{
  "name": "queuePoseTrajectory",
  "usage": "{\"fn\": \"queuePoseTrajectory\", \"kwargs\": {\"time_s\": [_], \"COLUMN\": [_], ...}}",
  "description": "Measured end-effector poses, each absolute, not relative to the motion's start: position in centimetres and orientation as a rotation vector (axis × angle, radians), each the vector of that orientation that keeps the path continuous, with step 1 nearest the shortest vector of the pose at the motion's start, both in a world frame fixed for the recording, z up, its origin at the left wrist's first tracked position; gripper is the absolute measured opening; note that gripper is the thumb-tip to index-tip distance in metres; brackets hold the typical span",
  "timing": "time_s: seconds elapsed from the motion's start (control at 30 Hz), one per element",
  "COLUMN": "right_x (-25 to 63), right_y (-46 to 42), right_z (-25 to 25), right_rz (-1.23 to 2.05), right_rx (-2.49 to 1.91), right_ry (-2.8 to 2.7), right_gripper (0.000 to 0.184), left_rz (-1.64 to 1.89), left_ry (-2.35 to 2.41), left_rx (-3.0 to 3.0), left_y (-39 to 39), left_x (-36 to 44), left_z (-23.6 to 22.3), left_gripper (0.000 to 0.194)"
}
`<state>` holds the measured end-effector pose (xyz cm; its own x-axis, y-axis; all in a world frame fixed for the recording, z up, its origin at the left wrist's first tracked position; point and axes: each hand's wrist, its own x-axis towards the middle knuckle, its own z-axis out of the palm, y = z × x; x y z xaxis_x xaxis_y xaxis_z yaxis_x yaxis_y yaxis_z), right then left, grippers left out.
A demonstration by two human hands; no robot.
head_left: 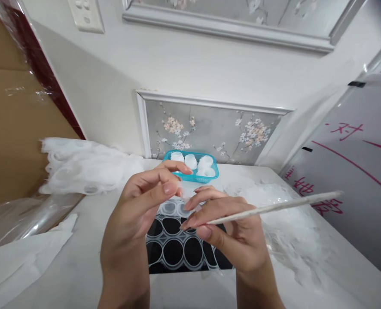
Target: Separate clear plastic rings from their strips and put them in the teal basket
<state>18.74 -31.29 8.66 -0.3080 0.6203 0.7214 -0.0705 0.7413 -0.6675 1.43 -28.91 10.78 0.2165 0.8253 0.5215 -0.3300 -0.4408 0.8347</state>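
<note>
My left hand (148,197) is raised over the table with thumb and fingers pinched on a small translucent piece (185,191), mostly hidden behind the fingertips. Close beside it, my right hand (229,227) grips a thin whitish stick (283,205) between thumb and fingers; its long end points up to the right. The right fingertips come near the translucent piece, and whether they touch it I cannot tell. Below both hands lies a black board (172,268) bearing a clear sheet (184,240) with rows of round outlines, partly covered by the hands.
Against the wall stands a turquoise basket (216,171) with several round white stacks (190,162). A pile of translucent sheets with round holes (80,167) lies at left. Crumpled clear film (293,231) spreads at right, near a whiteboard (354,159). A cardboard box (13,111) stands far left.
</note>
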Motion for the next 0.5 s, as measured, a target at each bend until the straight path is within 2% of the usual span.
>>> {"fn": "queuePoseTrajectory", "kwargs": {"time_s": [0.5], "right_x": [18.5], "right_y": [-31.2], "right_z": [8.6], "right_rz": [0.712], "right_rx": [-0.451], "right_ry": [-1.844], "right_gripper": [0.010], "left_rz": [1.329], "left_ry": [0.250], "left_rx": [1.395], "left_y": [-27.4], "left_x": [1.5], "left_z": [10.4], "left_gripper": [0.025]}}
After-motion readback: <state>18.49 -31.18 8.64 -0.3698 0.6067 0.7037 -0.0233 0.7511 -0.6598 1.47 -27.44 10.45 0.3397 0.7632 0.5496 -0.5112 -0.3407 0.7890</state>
